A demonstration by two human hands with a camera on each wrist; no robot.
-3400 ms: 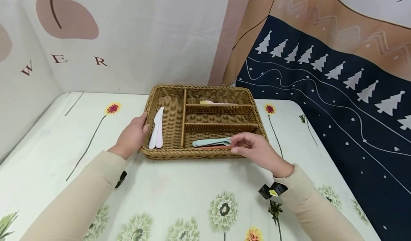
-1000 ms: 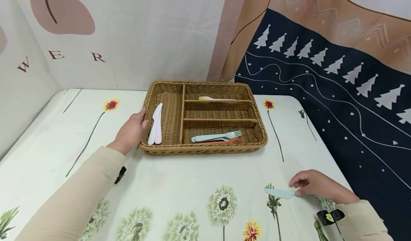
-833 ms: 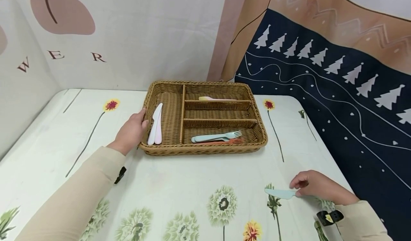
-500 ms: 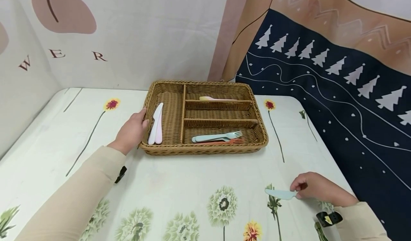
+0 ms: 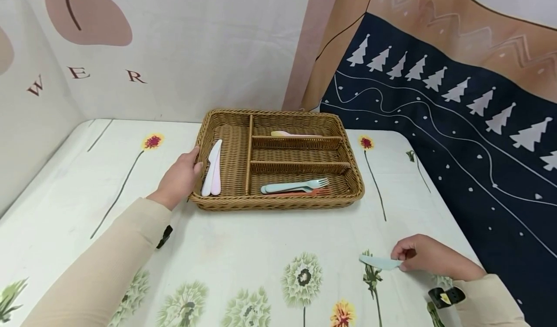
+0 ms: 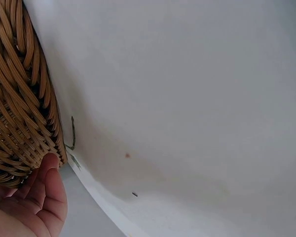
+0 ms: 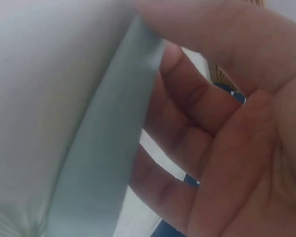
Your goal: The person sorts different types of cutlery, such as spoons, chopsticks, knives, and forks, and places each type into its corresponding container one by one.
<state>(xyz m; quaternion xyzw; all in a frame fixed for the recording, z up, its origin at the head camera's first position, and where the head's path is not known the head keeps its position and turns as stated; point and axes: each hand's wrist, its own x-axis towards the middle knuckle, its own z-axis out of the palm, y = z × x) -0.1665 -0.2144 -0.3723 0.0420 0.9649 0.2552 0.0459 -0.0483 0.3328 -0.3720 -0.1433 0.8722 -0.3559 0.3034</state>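
On the left rim of a wicker cutlery tray (image 5: 278, 202), my left hand (image 5: 177, 179) grips the edge; the left wrist view shows bent fingers (image 6: 50, 190) against the weave. At the front right of the table, my right hand (image 5: 428, 257) pinches a light blue knife (image 5: 377, 261), blade pointing left, its handle hidden by the hand. The right wrist view has the knife (image 7: 101, 143) close up, with the thumb (image 7: 217, 34) over it. Inside the tray, two pale knives (image 5: 212, 170) lie in the long left compartment. Light blue forks (image 5: 293, 185) and an orange fork (image 5: 319, 191) share the front right compartment.
A yellow-tipped pale utensil (image 5: 283, 133) lies in the tray's back right compartment. Wooden dividers (image 5: 300, 163) split the tray. A flower-print cloth (image 5: 243, 249) covers the table, with a printed curtain (image 5: 209, 51) behind it.
My right hand has left the forks in the tray, moved to the table's front right and closed its fingers on the light blue knife. My left hand has stayed on the rim.
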